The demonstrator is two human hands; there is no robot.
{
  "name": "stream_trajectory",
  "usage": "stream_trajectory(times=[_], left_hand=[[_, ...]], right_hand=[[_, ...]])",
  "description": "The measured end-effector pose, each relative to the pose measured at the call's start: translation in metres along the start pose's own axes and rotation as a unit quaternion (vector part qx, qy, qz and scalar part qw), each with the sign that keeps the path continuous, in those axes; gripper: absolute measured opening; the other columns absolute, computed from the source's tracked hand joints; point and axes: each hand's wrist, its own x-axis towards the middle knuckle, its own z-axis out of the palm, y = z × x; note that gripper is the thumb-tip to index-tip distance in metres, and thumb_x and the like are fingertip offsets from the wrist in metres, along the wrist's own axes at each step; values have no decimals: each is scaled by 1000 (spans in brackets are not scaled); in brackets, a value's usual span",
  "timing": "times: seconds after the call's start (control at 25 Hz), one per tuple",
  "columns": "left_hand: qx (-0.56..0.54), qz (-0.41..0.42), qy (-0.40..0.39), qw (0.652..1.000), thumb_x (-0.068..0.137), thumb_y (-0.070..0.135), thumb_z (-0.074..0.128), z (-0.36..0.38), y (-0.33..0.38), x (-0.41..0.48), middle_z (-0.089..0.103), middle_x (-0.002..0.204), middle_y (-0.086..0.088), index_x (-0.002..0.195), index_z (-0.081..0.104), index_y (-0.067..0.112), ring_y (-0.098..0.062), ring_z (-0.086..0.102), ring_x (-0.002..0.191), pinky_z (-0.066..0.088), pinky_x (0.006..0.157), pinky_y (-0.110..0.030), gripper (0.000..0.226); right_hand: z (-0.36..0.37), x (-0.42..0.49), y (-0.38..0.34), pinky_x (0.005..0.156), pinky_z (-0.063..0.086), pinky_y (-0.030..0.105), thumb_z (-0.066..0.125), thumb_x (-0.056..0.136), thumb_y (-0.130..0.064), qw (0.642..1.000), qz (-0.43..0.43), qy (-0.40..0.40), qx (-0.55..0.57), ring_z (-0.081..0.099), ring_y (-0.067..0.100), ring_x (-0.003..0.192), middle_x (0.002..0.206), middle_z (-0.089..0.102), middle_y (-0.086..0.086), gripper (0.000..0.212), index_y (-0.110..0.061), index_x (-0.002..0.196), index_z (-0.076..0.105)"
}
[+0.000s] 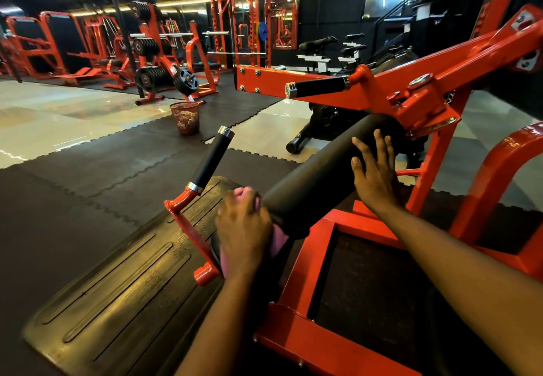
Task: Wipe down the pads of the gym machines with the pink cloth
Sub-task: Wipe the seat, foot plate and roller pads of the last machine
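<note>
Left hand (242, 226) clenches a crumpled pink cloth (279, 240) against a black cylindrical roller pad's (320, 170) end; right hand (374, 176) rests on it, fingers straight.

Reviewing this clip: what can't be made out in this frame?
Head view only:
- pink cloth: mostly covered by the left hand, so its size and folds are unclear.
- roller pad: the underside faces away, and the near end is hidden by hand and cloth.
- right hand: palm contact is hidden by the hand's own back.
- waste basket: contents too small to tell.
- sticker: blurred and unreadable.
</note>
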Motion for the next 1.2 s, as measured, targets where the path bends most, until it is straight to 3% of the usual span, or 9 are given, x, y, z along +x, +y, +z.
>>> stream_trajectory(times=[0.16, 0.24, 0.36, 0.48, 0.56, 0.68, 0.76, 0.92, 1.2], left_hand=[[38, -72, 32, 996, 96, 44, 48, -5, -28, -20, 49, 130, -8, 125, 54, 29, -26, 49, 115, 48, 93, -49, 34], [41, -63, 41, 996, 96, 44, 46, 0, -11, -9, 49, 126, -8, 117, 55, 28, -26, 50, 111, 49, 91, -47, 28], [42, 24, 32, 998, 93, 41, 44, 23, 61, 20, 52, 119, -7, 108, 58, 23, -25, 50, 106, 48, 89, -44, 28], [29, 74, 3, 997, 92, 36, 46, 57, 156, 64, 54, 117, -11, 106, 62, 20, -30, 51, 104, 45, 88, -46, 27], [24, 86, -24, 996, 92, 33, 48, 70, 187, 84, 54, 118, -13, 105, 65, 20, -34, 51, 105, 45, 85, -46, 25], [10, 143, -8, 990, 92, 32, 49, 71, 166, 84, 54, 119, -12, 110, 64, 19, -33, 51, 102, 47, 81, -46, 27], [3, 158, -4, 987, 91, 32, 50, 57, 135, 68, 53, 120, -8, 113, 63, 20, -29, 51, 100, 48, 81, -43, 29], [10, 108, -14, 994, 90, 33, 52, 24, 69, 35, 50, 128, -4, 120, 62, 25, -24, 51, 110, 48, 89, -37, 33], [4, -10, -44, 999, 97, 37, 51, -22, -16, 5, 46, 132, -6, 125, 63, 29, -27, 54, 116, 45, 89, -36, 32]], right_hand=[[-4, 1, 2, 119, 22, 48, 53, 103, -27, 1000, -15, 15, 13, 10, 29, 154, 168, 19, 3, 45, -33, 147, 50], [-12, 5, 8, 122, 18, 38, 55, 101, -19, 999, -27, 21, 28, 20, 28, 151, 164, 30, 2, 48, -32, 148, 50], [-27, 14, 25, 115, 11, 10, 51, 96, 2, 997, -39, 5, 65, 32, 22, 145, 158, 41, -3, 61, -27, 150, 47], [-32, 18, 35, 109, 20, 5, 45, 84, 23, 996, -42, 3, 84, 38, 20, 139, 154, 46, -5, 75, -20, 145, 53], [-30, 17, 33, 109, 27, 6, 42, 81, 26, 995, -27, 12, 100, 40, 20, 138, 152, 48, -3, 76, -18, 142, 56], [-21, 16, 25, 116, 38, 37, 55, 96, 0, 995, 3, 46, 94, 38, 22, 139, 152, 49, 3, 47, -18, 140, 58], [-10, 10, 10, 117, 34, 47, 59, 99, -28, 996, 11, 68, 58, 34, 29, 143, 155, 46, 7, 44, -18, 142, 55], [9, 2, -27, 121, 18, 46, 56, 94, -60, 996, 84, 41, -5, 10, 29, 155, 167, 21, 4, 69, -29, 154, 40], [11, -18, -13, 123, 21, 53, 48, 93, -65, 991, 85, 54, 93, 7, 29, 156, 170, 11, 3, 74, -28, 156, 34]])
